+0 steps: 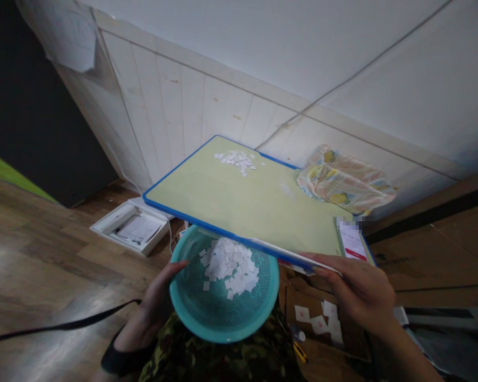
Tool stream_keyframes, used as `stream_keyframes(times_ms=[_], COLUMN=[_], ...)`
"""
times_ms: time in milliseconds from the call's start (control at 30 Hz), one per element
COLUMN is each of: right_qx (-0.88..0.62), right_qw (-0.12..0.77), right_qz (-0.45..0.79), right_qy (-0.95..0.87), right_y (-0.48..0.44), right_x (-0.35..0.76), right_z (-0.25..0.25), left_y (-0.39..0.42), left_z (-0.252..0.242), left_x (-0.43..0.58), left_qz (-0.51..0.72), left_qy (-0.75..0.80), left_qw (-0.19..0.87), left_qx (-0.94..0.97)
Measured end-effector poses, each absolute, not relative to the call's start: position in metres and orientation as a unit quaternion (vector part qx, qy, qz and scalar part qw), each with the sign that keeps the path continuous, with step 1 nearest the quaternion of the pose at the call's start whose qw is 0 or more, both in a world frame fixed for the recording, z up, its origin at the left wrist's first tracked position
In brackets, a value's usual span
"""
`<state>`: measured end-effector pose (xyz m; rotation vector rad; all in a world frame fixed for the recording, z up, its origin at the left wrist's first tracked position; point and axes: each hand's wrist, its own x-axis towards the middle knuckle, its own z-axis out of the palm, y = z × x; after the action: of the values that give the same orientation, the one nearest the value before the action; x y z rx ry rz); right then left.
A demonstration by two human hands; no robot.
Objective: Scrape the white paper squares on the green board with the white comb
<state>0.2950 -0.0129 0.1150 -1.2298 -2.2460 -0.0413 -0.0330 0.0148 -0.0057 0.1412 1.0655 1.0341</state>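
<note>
My left hand [159, 289] grips the left rim of a turquoise plastic colander [225, 333], its thumb over the edge. Inside lies a heap of small white paper pieces [231, 265]. The colander rests at my lap, partly under the near edge of a small table [207, 196] with a pale yellow-green top and blue rim. In my right hand [358, 286], pinched between thumb and fingers, is a thin white flat strip [326, 266], seen nearly edge-on along the table's near edge. Its full shape cannot be made out.
Small white pieces [237, 160] lie at the table's far side. A patterned cloth cover [344, 180] and a phone [351, 240] are at its right. An open white box [133, 228] sits on the floor left. White cards [319, 323] lie on cardboard below right.
</note>
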Motion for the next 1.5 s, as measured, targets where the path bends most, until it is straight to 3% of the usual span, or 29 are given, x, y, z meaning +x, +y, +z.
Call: stream_keyframes(times_ms=[333,500,867,1067,1500], right_qx=[-0.523,-0.567,-0.615,-0.623,-0.478], right_qw=[0.323,0.351,0.530,0.470,0.447], right_qz=[-0.076,-0.108,-0.116,-0.140,0.004], right_qy=[-0.785,-0.737,-0.572,-0.609,-0.756], right_y=[-0.003,0.010,0.037,0.043,0.084], right_x=[0.304,0.309,0.313,0.322,0.314], right_z=[0.101,0.092,0.069,0.074,0.081], left_y=[0.019,0.013,0.005,0.001,0.012], left_z=[-0.040,-0.050,-0.045,-0.040,-0.013], left_x=[-0.033,-0.024,-0.029,-0.028,-0.016], left_qz=[0.469,0.501,0.508,0.496,0.456], left_qy=[0.453,0.480,0.521,0.537,0.580], left_qw=[0.758,0.720,0.686,0.682,0.675], left_qx=[0.007,0.008,-0.009,-0.014,0.003])
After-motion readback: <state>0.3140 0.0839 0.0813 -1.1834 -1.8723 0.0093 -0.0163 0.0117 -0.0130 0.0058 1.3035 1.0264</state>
